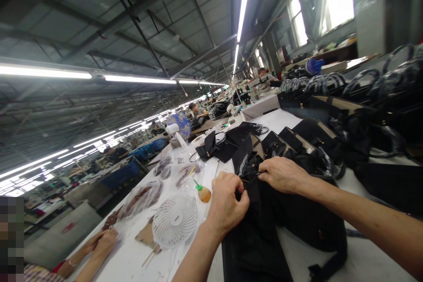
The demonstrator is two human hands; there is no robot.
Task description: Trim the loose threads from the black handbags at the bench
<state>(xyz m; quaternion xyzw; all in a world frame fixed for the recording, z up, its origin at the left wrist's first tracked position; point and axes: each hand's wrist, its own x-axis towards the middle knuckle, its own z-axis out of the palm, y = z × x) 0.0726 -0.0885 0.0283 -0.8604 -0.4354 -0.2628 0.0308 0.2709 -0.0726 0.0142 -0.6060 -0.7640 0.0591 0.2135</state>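
A black fabric bag (pixel 261 229) lies across the white table in front of me. Over its upper edge, my right hand (pixel 286 175) pinches a thin black strap (pixel 254 173) between thumb and fingers. My left hand (pixel 228 206) is at the same edge, its fingers curled and closed on the bag; their tips are partly hidden. The strap runs through the short gap between both hands. Beyond them, clear plastic wrapping and more black bags (pixel 246 141) lie close by.
A white fan (pixel 176 220) and an oil bottle with green tip (pixel 203 193) stand left of my left hand. Plastic-wrapped brown pieces (pixel 140 200) lie farther left. A co-worker's hands (pixel 104 243) work at the table's left edge. Black bags with wrapped handles (pixel 330 83) crowd the right.
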